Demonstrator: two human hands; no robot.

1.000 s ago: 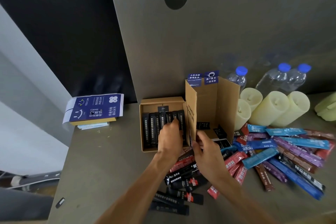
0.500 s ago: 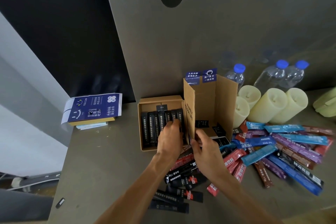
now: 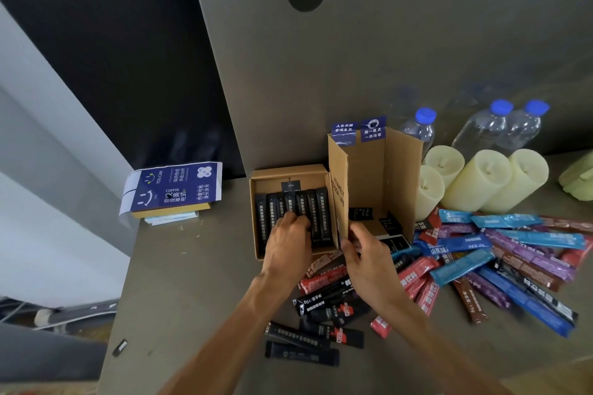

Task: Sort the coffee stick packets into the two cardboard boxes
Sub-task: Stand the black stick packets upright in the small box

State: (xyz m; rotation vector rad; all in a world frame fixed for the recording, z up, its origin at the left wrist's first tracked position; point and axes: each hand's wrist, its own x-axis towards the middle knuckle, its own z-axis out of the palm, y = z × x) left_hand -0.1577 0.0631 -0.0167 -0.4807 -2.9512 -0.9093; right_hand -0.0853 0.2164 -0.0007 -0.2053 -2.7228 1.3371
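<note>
Black slim packets point(image 3: 321, 212) in cardboard box point(image 3: 255, 202)

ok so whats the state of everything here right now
left box: open, black packets rowed inside
right box: open, flaps up, nearly empty
left hand: touching those black packets
right hand: pinching right box's wall
loose packets: unsorted on table
bottles: capped
candles: unlit

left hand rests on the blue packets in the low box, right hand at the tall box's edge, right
No: the head view shows black packets, not blue, in the low box. The left hand rests on them; the right hand is at the edge of the tall box.
</note>
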